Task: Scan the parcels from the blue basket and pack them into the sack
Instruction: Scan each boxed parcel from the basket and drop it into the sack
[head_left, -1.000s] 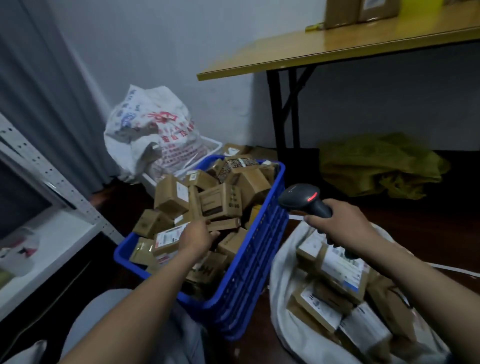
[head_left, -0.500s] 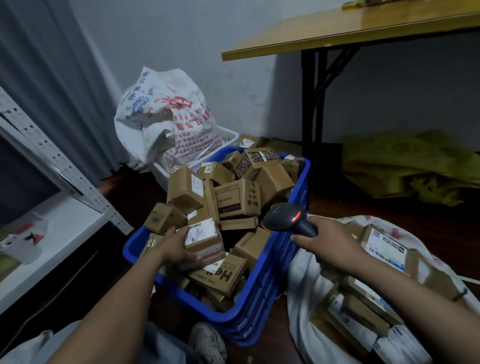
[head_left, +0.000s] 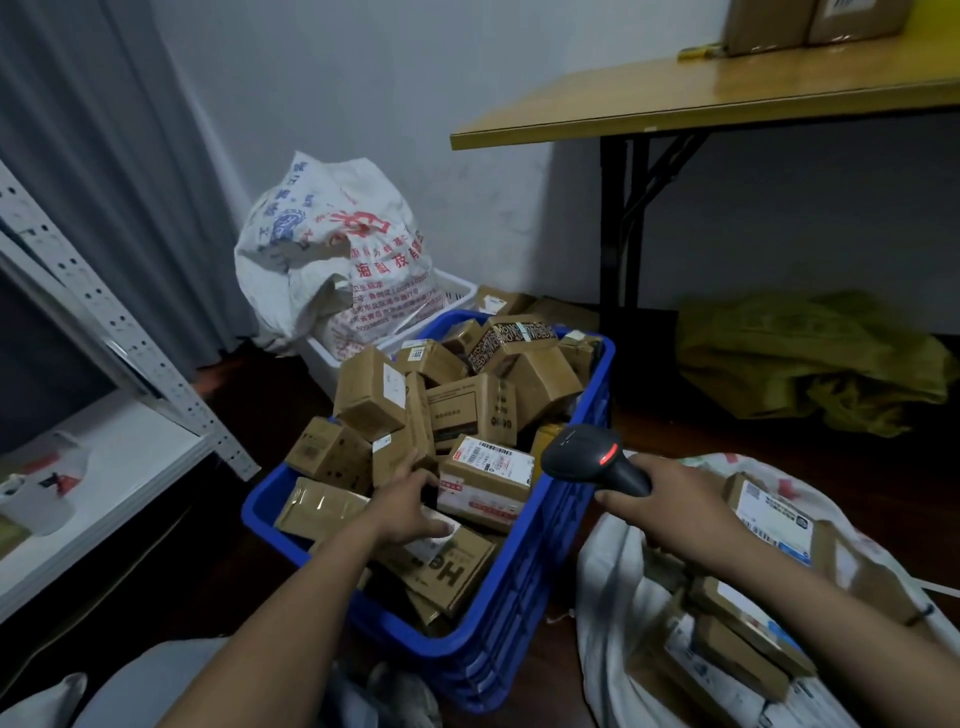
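The blue basket (head_left: 524, 587) in the middle is heaped with several brown cardboard parcels. My left hand (head_left: 408, 506) reaches into it and grips the left end of a white-labelled parcel (head_left: 485, 483), whose label is tilted up. My right hand (head_left: 670, 512) holds a black barcode scanner (head_left: 592, 460) by the handle. Its red light is on and its head sits just right of the label, over the basket's right rim. The open white sack (head_left: 610, 587) lies at the lower right with several labelled parcels (head_left: 774, 512) inside.
A full printed white sack (head_left: 332, 254) stands in a white crate (head_left: 457, 291) behind the basket. A wooden table (head_left: 675, 106) with black legs stands at right, a green sack (head_left: 810, 358) beneath it. A white metal shelf (head_left: 119, 332) stands on the left.
My left hand has pulled the labelled parcel up and to the right, turning its label upward. The scanner has come over the basket's rim, close to the label.
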